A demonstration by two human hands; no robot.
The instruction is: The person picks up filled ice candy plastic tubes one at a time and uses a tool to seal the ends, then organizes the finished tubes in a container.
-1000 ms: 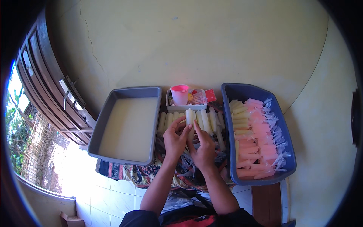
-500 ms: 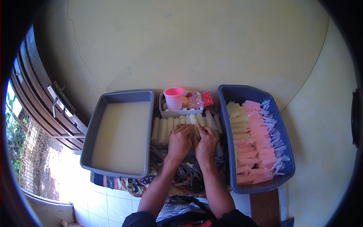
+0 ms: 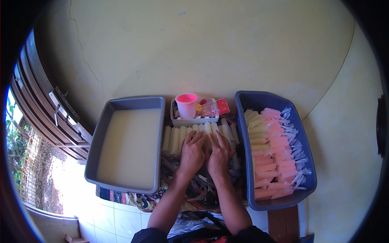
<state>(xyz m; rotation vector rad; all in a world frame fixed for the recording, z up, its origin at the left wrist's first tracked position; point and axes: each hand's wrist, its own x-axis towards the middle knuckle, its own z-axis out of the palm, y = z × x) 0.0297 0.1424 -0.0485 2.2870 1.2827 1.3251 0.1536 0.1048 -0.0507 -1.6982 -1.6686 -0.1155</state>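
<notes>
A row of pale, filled plastic tubes (image 3: pixel 175 139) lies on a dark, cluttered cloth between two tubs. My left hand (image 3: pixel 193 150) rests on the middle of the row, fingers apart and extended over the tubes. Beside it my right hand (image 3: pixel 218 152) also lies on them, its index finger stretched forward and the others more bent. Neither hand lifts a tube; what lies under the palms is hidden. Behind the row sits a white container (image 3: pixel 195 121) holding a pink cup (image 3: pixel 187 107) and small packets.
A grey tub (image 3: pixel 91 156) of cloudy pale liquid stands at left. A blue-grey tub (image 3: pixel 304 162) at right holds several tied pink and pale-yellow tubes. A wall (image 3: pixel 202 52) rises behind, and a wooden door (image 3: pixel 48 109) stands open at left.
The tube that my hands held upright has gone down into the row. My hands moved down onto the tubes, and the fingers have spread out since.
</notes>
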